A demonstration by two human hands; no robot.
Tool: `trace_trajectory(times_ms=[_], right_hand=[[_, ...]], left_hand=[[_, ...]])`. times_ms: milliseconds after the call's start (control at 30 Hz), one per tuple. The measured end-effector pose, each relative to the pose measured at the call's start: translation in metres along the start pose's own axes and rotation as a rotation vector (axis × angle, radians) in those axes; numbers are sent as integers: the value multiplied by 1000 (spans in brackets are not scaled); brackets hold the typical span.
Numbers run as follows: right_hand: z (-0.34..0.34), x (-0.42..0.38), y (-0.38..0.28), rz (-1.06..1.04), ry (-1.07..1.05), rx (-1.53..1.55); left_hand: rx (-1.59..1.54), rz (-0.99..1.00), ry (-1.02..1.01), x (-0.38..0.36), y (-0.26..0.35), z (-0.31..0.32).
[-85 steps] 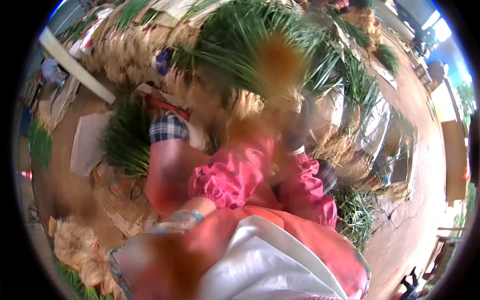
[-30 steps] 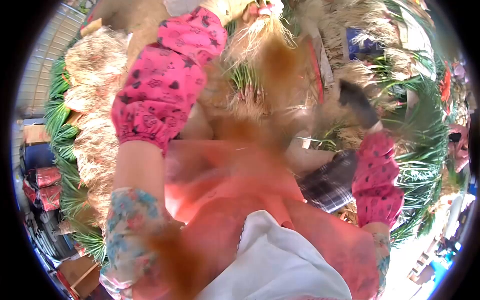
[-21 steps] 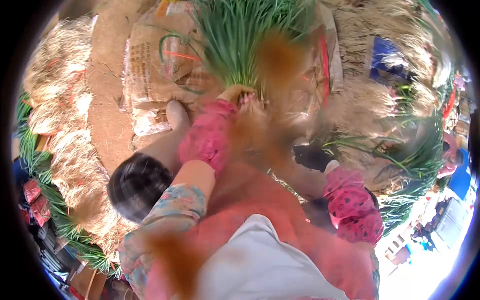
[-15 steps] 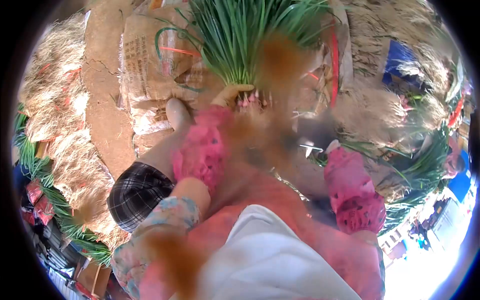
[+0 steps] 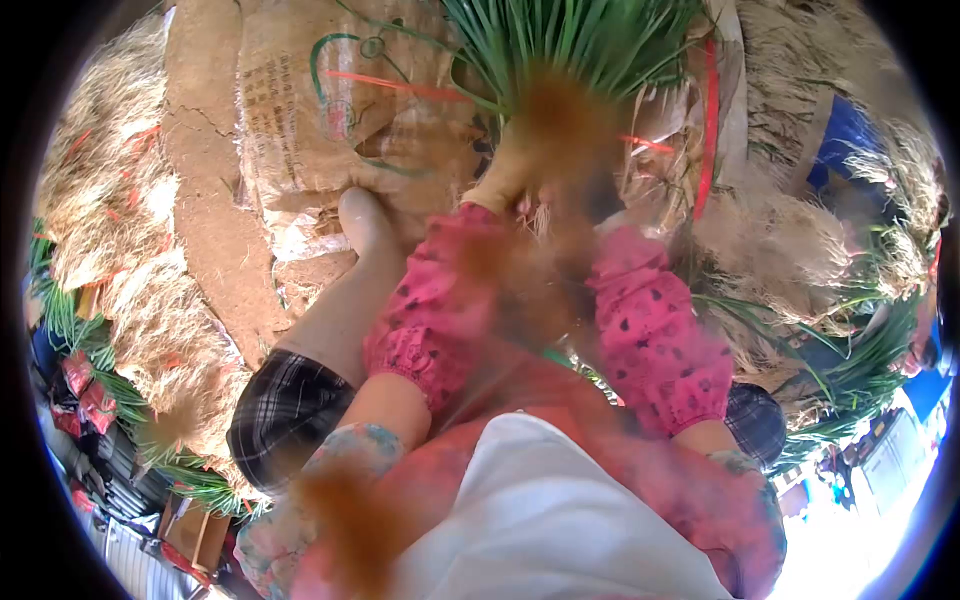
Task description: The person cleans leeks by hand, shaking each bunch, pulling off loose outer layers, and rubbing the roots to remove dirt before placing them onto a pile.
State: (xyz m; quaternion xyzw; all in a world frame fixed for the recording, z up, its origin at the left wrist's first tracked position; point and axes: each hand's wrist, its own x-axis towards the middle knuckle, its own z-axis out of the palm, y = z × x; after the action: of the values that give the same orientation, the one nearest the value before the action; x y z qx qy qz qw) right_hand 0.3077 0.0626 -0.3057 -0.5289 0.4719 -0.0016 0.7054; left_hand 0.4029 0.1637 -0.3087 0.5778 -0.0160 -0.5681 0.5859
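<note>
My left hand (image 5: 503,172), in a pale glove with a pink spotted sleeve cover, is closed around the lower stems of a bunch of scallions (image 5: 560,45). The green leaves fan out away from me, and a few pale roots show below the hand. A brown smudge on the lens hides its fingertips and part of the stems. My right hand (image 5: 615,222), under a matching sleeve cover, is close to the root end of the bunch. Blur covers its fingers, so I cannot make out what they hold.
A printed woven sack (image 5: 300,130) lies under the scallions, with a red strap (image 5: 708,130) at its right. Stacks with straw-coloured roots outward stand at the left (image 5: 100,170) and right (image 5: 790,240). My boot (image 5: 365,220) rests on the sack's near edge.
My left hand and the scallions have shifted right in view. My right hand has come up and leftward from my right side to near the bunch's root end.
</note>
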Motion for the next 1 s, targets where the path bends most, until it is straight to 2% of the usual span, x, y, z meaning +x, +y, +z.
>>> trace_trajectory(times_ms=[33,133,167,200,233,267,300,333,400,467,533,567,633,700,733,767,800,833,867,900,933,967,1000], right_hand=[[-1,15,20,-38,34,-79],[-9,60,73,-249,176,-771],[-15,69,80,-297,211,-918],[-18,64,64,-146,110,-661],[-26,60,63,-428,85,-757],[-33,56,62,-717,91,-860],[-37,42,48,-767,75,-878],[-43,20,37,-690,66,-860],[-51,-28,2,-599,65,-824],[-61,-90,-27,-556,106,-790],[-80,-155,-56,-564,210,-782],[-97,-193,-70,-568,294,-776],[-133,-266,-98,-580,473,-754],[-176,-358,-112,-582,686,-674],[-192,-406,-110,-579,778,-615],[-162,-464,-115,-565,835,-451],[-132,-522,-121,-562,894,-281],[-120,-578,-114,-522,962,-408],[-142,-594,-82,-601,974,-319],[-167,-607,-37,-676,951,-163],[-191,-621,10,-719,937,-8],[-208,-633,56,-716,944,116],[-239,-641,106,-633,1047,78]], left_hand=[[12,1,-33,4,-1,4],[239,416,87,39,-32,5],[312,547,147,46,-38,6],[219,404,130,31,-27,8],[137,276,101,22,-12,9],[-116,76,38,16,-3,11],[-130,24,84,5,6,9],[-146,-28,130,-6,17,8],[7,-9,405,-31,42,14],[68,77,676,-24,22,15],[-370,136,259,5,-9,4],[-147,202,430,-19,3,36],[347,197,832,-78,34,107],[1017,405,583,-34,1,129],[733,361,470,-48,18,149],[448,303,386,-64,35,169],[296,397,283,-107,45,199],[141,484,183,-141,51,220],[128,597,29,-156,62,224],[213,755,-131,-118,66,215],[-53,545,-170,-133,86,221],[57,531,-199,-127,106,211],[164,512,-196,-126,125,208]])
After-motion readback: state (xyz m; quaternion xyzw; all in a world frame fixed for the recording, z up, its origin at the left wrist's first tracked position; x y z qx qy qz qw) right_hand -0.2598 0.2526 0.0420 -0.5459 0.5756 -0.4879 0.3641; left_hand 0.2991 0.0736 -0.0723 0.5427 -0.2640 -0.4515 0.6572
